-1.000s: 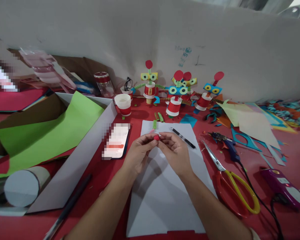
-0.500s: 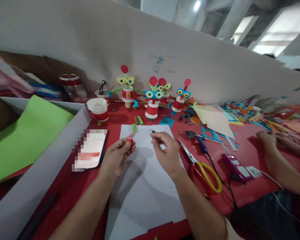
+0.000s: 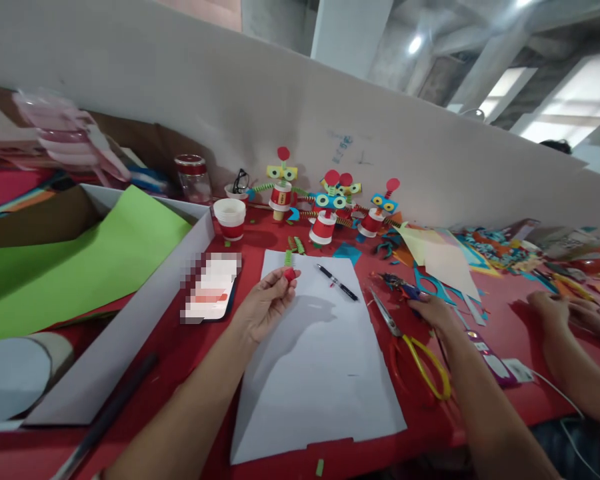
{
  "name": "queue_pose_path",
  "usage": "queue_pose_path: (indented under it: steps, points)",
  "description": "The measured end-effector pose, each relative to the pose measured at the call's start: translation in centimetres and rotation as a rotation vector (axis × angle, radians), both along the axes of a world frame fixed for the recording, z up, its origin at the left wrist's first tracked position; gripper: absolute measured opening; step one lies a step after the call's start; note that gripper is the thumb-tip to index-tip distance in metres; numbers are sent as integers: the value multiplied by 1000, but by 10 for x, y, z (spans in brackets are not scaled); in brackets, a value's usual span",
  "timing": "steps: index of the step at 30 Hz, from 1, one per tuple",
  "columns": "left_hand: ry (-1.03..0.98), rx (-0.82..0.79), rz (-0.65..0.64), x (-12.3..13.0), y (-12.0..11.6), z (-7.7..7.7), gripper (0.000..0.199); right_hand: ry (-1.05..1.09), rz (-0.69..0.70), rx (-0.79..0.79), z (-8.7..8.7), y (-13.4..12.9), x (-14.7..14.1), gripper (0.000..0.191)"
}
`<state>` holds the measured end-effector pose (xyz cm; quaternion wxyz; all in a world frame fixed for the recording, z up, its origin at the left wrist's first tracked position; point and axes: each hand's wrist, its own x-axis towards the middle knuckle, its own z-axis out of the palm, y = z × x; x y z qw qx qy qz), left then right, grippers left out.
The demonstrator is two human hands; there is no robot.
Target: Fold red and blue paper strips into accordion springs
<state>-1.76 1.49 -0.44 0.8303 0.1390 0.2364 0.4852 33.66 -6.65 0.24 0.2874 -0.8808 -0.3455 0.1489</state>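
My left hand [image 3: 270,300] is closed over the upper part of the white paper, pinching a small red paper piece [image 3: 290,274] between thumb and fingers. Just beyond the fingertips shows a green folded paper strip [image 3: 289,257]; I cannot tell whether it touches the red piece. Off to the right, my right hand [image 3: 435,313] is closed around the handle of a blue glue gun [image 3: 400,285], whose nozzle end points left. A black pen [image 3: 337,282] lies on the white paper [image 3: 325,373]. Scissors [image 3: 410,347] with yellow and red handles lie beside the right hand.
Several paper-cup figures [image 3: 324,223] stand along the wall. Stacked cups [image 3: 229,217], a phone [image 3: 214,287] and a white box [image 3: 130,333] are to the left. Paper scraps [image 3: 435,257] and a purple power strip [image 3: 493,360] lie right, near another person's hands [image 3: 553,310].
My right hand has left the pen on the paper and moved right to the glue gun. My left hand keeps the red piece. The view has shifted left.
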Motion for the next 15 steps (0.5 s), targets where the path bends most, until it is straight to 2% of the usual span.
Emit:
queue_pose_path:
  steps: [3,6,7,9,10,12,15]
  points:
    - [-56,14,-29,-1,-1,-1,15,163,-27,32,16,2,-12,15]
    - [-80,16,-42,-1,-1,-2,15,282,-9,112,38,-3,-32,13]
    - [-85,19,-44,-1,-2,-3,15,343,16,163,46,-6,-42,12]
    - [-94,31,-44,-1,-2,-4,16,601,100,366,58,-13,-66,26]
    - [-97,38,-46,-1,-3,-5,15,663,130,408,63,-16,-80,33]
    - [-106,51,-51,0,-3,-6,15,736,164,452,69,-23,-107,37]
    - [-126,68,-68,0,-4,-8,19,744,246,491,67,-33,-146,36]
